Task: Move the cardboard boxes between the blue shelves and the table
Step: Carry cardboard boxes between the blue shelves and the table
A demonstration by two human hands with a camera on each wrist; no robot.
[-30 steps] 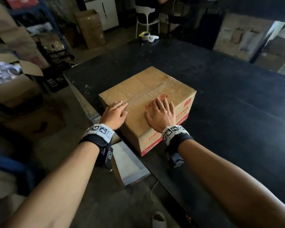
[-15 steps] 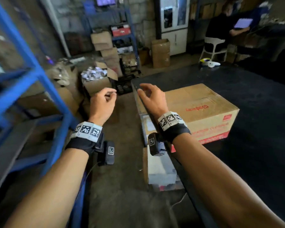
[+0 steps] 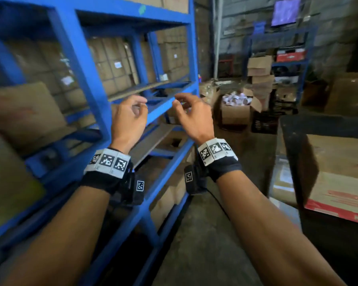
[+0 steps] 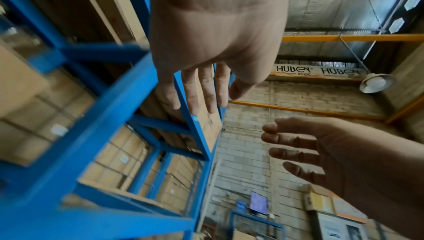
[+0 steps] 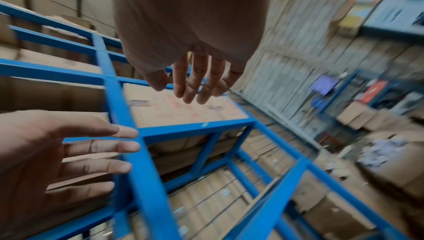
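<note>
Two hands, the left hand (image 3: pixel 128 118) and right hand (image 3: pixel 194 118), are held empty with fingers loosely curled before the blue shelves (image 3: pixel 87 79), seemingly readied for another cardboard box (image 3: pixel 27 114), while one box (image 3: pixel 339 174) is left on the table (image 3: pixel 293 129) at right.

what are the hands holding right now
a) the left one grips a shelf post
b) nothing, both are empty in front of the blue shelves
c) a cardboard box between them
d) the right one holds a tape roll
b: the left hand and right hand hang in the air with loosely curled fingers before the blue shelves, touching nothing; a box sits on the table.
</note>
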